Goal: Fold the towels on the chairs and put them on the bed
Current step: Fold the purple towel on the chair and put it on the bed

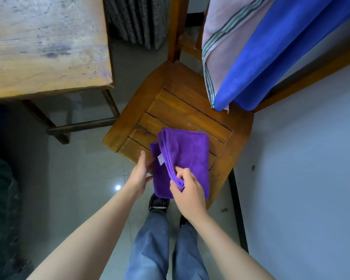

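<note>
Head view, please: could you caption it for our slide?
Left hand and right hand fold a purple towel over a wooden chair.

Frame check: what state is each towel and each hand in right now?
purple towel: folded into layers, lying at the front of the chair seat.
blue towel: unfolded, hanging.
striped towel: unfolded, hanging beside the blue towel.
right hand: fingers pinch the purple towel's folded edge.
left hand: against the purple towel's left edge, grip unclear.
</note>
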